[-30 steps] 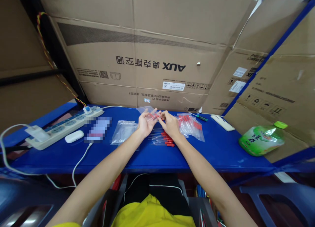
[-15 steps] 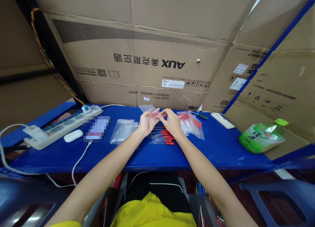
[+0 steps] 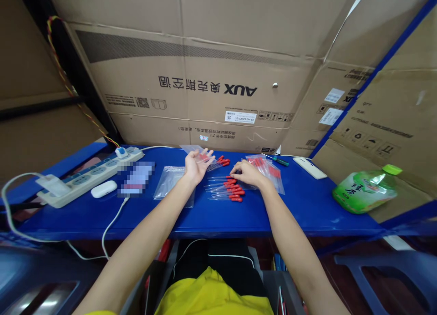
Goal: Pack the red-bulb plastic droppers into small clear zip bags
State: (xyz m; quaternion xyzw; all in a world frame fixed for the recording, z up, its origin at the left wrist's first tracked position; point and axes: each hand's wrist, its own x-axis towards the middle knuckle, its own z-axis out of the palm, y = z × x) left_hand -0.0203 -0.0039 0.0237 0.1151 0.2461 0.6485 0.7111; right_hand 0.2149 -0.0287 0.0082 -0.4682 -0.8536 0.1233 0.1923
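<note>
My left hand (image 3: 195, 167) holds a clear plastic bag (image 3: 190, 149), its upper part sticking out past the fingers; red shows through it. Lower on the blue table, my right hand (image 3: 248, 174) pinches the red bulb end of a glass dropper (image 3: 220, 177). Below that hand lies a row of droppers with red bulbs (image 3: 236, 193), their clear tubes pointing left. Several more red-bulbed droppers (image 3: 223, 161) rest just right of my left hand. Flat clear bags (image 3: 169, 183) are stacked beside my left forearm. Bags holding red-bulbed droppers (image 3: 273, 173) lie beyond my right wrist.
A power strip (image 3: 92, 174), a white earbud case (image 3: 104, 189) and a blurred phone (image 3: 137, 178) with a cable are at left. A green screwdriver (image 3: 280, 160), a white phone-like slab (image 3: 310, 167) and a green bottle (image 3: 365, 190) are at right. Cardboard (image 3: 205, 46) walls the back.
My hands have moved apart. The left went slightly left with the bag; the right came down from the bag to a dropper at the top of the row.
</note>
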